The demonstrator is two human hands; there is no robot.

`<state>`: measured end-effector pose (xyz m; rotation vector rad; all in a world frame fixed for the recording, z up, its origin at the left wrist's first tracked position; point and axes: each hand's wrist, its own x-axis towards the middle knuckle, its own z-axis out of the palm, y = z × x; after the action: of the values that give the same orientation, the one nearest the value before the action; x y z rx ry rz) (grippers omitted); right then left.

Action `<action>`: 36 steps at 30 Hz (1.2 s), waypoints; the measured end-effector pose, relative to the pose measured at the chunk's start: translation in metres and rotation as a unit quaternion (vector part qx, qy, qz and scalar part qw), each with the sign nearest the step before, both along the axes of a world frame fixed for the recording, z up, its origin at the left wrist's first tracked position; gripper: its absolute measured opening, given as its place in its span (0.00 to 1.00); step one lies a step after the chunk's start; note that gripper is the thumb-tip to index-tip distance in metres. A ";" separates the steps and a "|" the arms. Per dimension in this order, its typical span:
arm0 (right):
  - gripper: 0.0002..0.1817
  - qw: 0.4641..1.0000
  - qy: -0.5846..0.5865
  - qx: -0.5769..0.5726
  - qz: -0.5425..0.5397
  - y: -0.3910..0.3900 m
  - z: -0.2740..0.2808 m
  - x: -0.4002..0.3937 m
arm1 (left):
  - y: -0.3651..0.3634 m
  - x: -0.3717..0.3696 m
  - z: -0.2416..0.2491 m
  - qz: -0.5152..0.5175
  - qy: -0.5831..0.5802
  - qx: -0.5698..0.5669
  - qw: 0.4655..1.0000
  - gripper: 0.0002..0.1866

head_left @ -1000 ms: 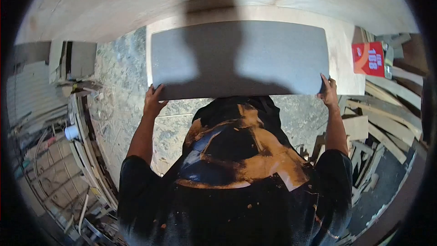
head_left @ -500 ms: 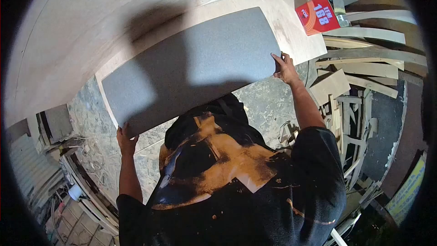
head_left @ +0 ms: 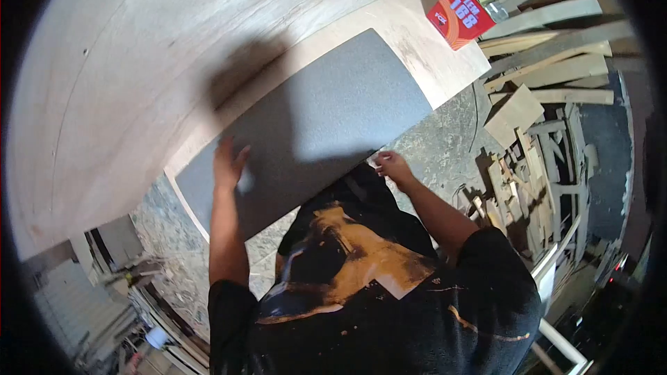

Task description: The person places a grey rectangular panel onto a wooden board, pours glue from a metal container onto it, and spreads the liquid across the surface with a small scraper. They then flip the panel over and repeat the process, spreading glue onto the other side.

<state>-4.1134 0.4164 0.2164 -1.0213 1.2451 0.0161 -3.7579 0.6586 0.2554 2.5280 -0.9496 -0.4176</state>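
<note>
A grey panel (head_left: pixel 333 97) lies on a pale plywood board (head_left: pixel 445 73), its near edge close to my body. Over the left part of the panel is my left hand (head_left: pixel 229 162), fingers spread and holding nothing; whether it touches the surface is hard to tell. My right hand (head_left: pixel 391 167) is at the panel's near edge, its fingers curled together. What the right fingers hold, if anything, is too small to make out. A dark shadow falls across the panel.
On the board's far right corner stands a red can (head_left: pixel 460 15) beside a glass jar (head_left: pixel 497 12). Wood strips (head_left: pixel 556 73) and offcuts are piled at the right. A large plywood sheet (head_left: pixel 139 62) rises at the left. Scraps litter the floor (head_left: pixel 448 132).
Both hands have left the panel's ends and moved inward, the left over the surface and the right to the near edge. The view has turned, so panel and can appear shifted.
</note>
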 end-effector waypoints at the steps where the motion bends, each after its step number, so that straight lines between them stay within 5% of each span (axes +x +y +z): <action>1: 0.13 0.999 -0.019 0.042 -0.006 0.013 -0.008 0.004 | -0.033 0.005 -0.008 -0.023 0.000 0.012 1.000 0.32; 3: 0.23 0.994 -0.049 0.095 -0.007 0.029 -0.008 0.013 | -0.087 0.009 -0.021 -0.056 -0.003 0.026 0.998 0.34; 7: 0.20 0.990 -0.052 0.093 -0.089 0.044 -0.012 0.030 | -0.148 0.008 -0.042 -0.076 -0.010 0.082 0.994 0.35; 16: 0.23 0.990 -0.071 0.100 -0.064 0.042 -0.010 0.032 | -0.158 0.011 -0.056 -0.140 -0.060 0.085 0.985 0.33; 18: 0.31 0.986 -0.081 0.093 -0.108 0.046 -0.021 0.032 | -0.159 0.007 -0.049 -0.107 -0.046 0.112 0.987 0.34; 22: 0.27 0.991 -0.068 0.069 -0.088 0.043 -0.023 0.027 | -0.154 0.005 -0.053 -0.108 -0.059 0.097 0.988 0.35; 25: 0.24 0.978 -0.015 0.022 0.205 -0.002 -0.012 0.008 | -0.141 0.005 -0.045 -0.075 -0.036 0.085 0.993 0.36; 28: 0.10 0.922 0.095 -0.288 0.241 -0.067 0.004 -0.005 | -0.090 0.016 -0.048 0.026 -0.123 0.012 0.992 0.36; 31: 0.16 0.899 0.021 -0.426 0.104 -0.130 -0.004 -0.005 | 0.015 0.025 -0.044 0.118 -0.156 0.020 0.980 0.36; 33: 0.21 0.797 0.140 -0.569 0.144 -0.156 0.006 0.008 | 0.113 0.026 -0.069 0.282 -0.100 0.075 0.951 0.36; 35: 0.23 0.800 0.197 -0.536 0.185 -0.170 -0.001 0.017 | 0.168 -0.003 -0.055 0.464 -0.093 0.237 0.849 0.37; 36: 0.24 0.795 0.213 -0.529 0.206 -0.175 -0.005 0.022 | 0.200 -0.013 -0.058 0.466 -0.086 0.275 0.836 0.37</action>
<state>-4.0918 0.2410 0.2118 -2.3729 1.4070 -0.1370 -3.7714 0.8586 0.1976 3.1739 0.5204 -0.1475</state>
